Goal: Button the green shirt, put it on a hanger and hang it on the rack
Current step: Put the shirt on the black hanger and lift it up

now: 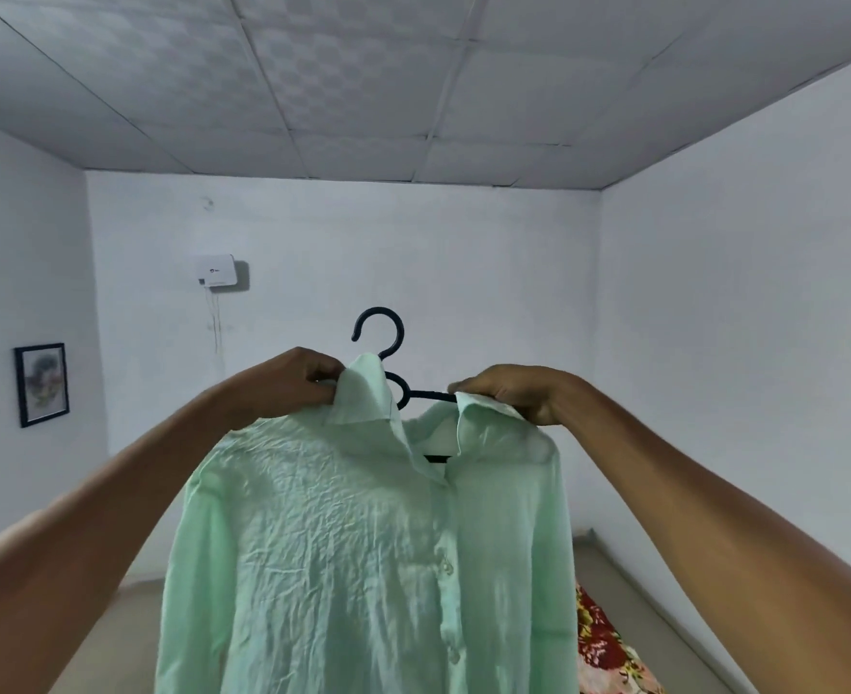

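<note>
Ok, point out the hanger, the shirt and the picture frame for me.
hanger [379, 327]: head view, on its black hook above the collar.
shirt [343, 533]: head view, on the crinkled front panel.
picture frame [41, 384]: head view, on the picture inside the frame, left wall.

From my feed the room was evenly lit with soft, cool, bluish light, and I could not tell its source. The white walls [714, 318] looked flat, with no glare. A small wall box [217, 272] cast a short shadow to its right. Wide-angle distortion bent the ceiling [363, 82] lines and stretched both forearms near the lower corners. Focus was slightly soft throughout.
</note>
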